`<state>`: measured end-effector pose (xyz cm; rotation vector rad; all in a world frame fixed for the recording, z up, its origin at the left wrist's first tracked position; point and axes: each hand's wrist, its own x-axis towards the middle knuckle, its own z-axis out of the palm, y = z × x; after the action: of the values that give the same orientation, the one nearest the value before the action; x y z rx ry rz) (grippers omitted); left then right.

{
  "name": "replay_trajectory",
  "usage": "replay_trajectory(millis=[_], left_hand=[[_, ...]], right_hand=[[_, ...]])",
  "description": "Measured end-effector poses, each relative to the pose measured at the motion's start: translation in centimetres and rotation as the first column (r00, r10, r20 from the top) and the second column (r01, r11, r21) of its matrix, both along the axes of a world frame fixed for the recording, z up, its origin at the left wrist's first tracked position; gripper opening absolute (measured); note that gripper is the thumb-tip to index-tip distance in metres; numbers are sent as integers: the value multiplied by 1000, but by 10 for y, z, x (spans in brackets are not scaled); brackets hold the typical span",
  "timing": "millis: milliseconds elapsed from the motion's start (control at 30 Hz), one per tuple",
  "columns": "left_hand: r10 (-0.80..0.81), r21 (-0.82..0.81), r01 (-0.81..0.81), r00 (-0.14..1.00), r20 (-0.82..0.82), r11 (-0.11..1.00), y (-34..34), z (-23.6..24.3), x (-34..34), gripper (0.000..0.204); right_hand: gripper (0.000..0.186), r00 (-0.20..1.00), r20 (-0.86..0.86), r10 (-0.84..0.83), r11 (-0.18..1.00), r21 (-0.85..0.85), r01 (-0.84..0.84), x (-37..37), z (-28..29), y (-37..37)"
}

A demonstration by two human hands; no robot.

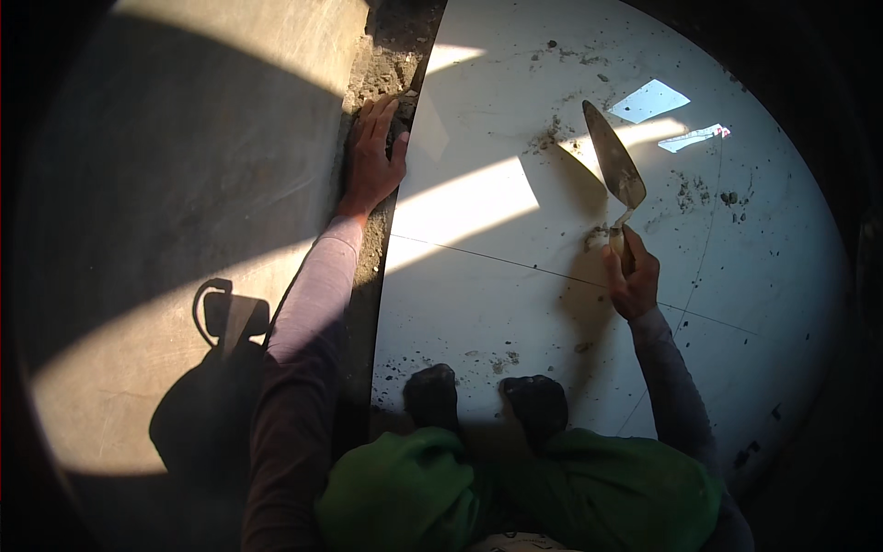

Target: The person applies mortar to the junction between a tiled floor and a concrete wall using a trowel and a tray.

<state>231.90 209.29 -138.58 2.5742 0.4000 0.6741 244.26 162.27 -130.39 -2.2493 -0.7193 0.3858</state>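
Note:
My right hand (635,283) is wrapped round the handle of a pointed trowel (613,158). Its metal blade points away from me above the white floor tiles (469,317) and casts a shadow on them. Over the sandy mortar strip (372,247) along the tiles' left edge, my left hand (373,158) reaches forward with fingers stretched out and thumb apart. It holds nothing that I can see; its fingertips are at the crumbly mortar, and whether they press into it I cannot tell.
A bare, smooth grey-beige surface (175,184) lies left of the strip, partly sunlit. Dark mortar crumbs (694,191) are scattered over the tiles, and thin joint lines cross them. My dark-covered feet (432,396) stand on the tiles near me.

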Motion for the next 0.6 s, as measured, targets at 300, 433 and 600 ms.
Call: replay_trajectory(millis=[300, 433, 600], left_hand=[[37, 53, -35, 998, -41, 998, 68, -29, 35, 54], [233, 61, -244, 961, 146, 968, 99, -36, 64, 44], [386, -122, -367, 895, 225, 922, 29, -17, 37, 45]], right_hand=[[45, 980, -153, -127, 987, 80, 141, 44, -31, 91], [46, 995, -73, -71, 992, 102, 79, 44, -15, 151], [44, 948, 302, 102, 973, 167, -158, 51, -22, 166]])
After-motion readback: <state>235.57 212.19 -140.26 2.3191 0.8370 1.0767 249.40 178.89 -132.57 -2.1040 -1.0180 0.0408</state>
